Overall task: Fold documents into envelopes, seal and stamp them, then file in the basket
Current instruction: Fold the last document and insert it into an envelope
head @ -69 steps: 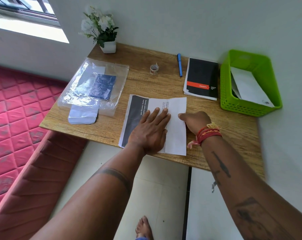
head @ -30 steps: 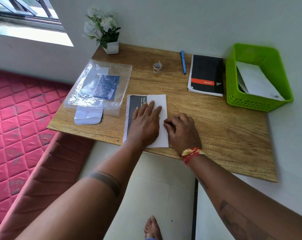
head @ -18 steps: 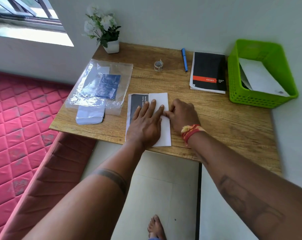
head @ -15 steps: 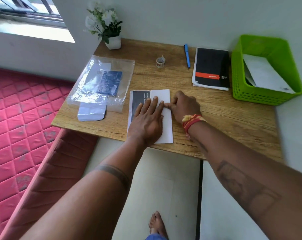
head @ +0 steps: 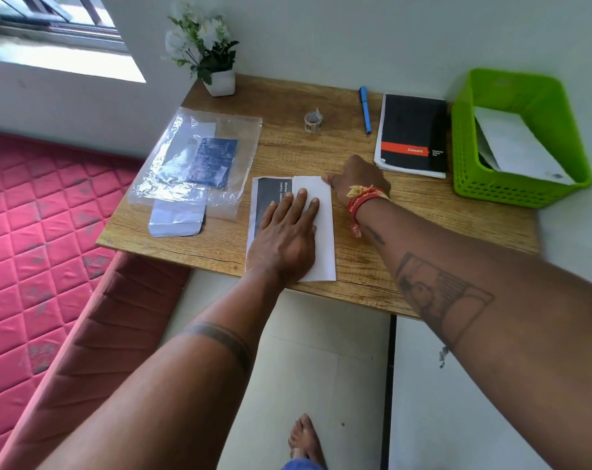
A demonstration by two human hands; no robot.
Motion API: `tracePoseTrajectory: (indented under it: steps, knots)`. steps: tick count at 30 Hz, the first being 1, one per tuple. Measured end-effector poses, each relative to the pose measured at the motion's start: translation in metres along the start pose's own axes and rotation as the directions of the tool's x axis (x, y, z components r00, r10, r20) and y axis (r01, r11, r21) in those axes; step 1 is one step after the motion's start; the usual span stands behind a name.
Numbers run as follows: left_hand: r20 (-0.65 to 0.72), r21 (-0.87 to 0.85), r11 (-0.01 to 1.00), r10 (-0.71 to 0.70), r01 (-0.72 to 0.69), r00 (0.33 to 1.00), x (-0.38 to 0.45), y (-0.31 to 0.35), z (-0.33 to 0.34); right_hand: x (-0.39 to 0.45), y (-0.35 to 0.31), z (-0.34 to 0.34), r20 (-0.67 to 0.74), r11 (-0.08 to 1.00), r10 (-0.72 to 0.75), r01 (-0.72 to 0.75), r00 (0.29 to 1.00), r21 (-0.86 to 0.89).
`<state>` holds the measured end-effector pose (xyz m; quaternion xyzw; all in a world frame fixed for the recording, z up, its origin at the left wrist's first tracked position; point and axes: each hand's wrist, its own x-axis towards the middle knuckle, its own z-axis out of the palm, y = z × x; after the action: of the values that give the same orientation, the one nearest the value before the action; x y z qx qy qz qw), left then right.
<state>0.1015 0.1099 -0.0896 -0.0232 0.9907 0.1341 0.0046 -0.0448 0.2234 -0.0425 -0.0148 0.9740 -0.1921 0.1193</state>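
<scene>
Pressing a folded document (head: 321,232) on the table (head: 423,232), left hand (head: 284,239) flat, fingers straight; right hand (head: 355,179) fingers unclear; enveloping, sealing, stamping remain, basket (head: 484,184) holds one envelope (head: 518,147).

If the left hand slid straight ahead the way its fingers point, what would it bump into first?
Probably the small roll of stamps. The left hand lies flat on the folded white paper document, fingers pointing up the wooden table; only bare wood lies between, though the exact line is uncertain.
</scene>
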Motion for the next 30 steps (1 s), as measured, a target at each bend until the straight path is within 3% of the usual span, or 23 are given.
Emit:
tracePoseTrajectory:
  steps: [7, 23, 30]
  knots:
    - [-0.002, -0.009, 1.000, 0.004, -0.004, 1.000, 0.000, -0.001, -0.001, -0.028, 0.033, -0.003, 0.048, 0.979, -0.196, 0.192, 0.980, 0.067]
    - [0.004, -0.025, 1.000, 0.000, 0.000, 1.000, -0.001, 0.000, -0.002, -0.102, 0.068, 0.006, 0.186, 0.965, -0.260, 0.264, 0.947, 0.006]
    - [-0.010, -0.034, 0.999, -0.002, 0.001, 1.000, 0.000, -0.002, 0.000, -0.119, 0.069, 0.000, 0.264, 0.972, -0.215, 0.233, 0.940, -0.037]
